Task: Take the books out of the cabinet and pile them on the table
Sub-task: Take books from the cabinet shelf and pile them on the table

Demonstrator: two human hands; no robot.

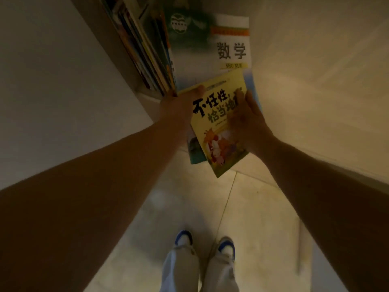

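Observation:
A yellow picture book [219,123] with black and green characters on its cover is held in the middle of the view. My left hand [179,108] grips its upper left edge, thumb on the cover. My right hand [248,121] holds its right side, fingers over the cover. Behind it a large white and green maths book [210,45] leans in the cabinet. A teal book [194,148] peeks out under the yellow one. A row of thin upright books [145,49] fills the cabinet to the left.
The open cabinet door [52,81] stands at the left and a pale cabinet wall [315,81] at the right. Below lie light floor tiles [242,207] and the person's two white and blue shoes [205,243]. No table is in view.

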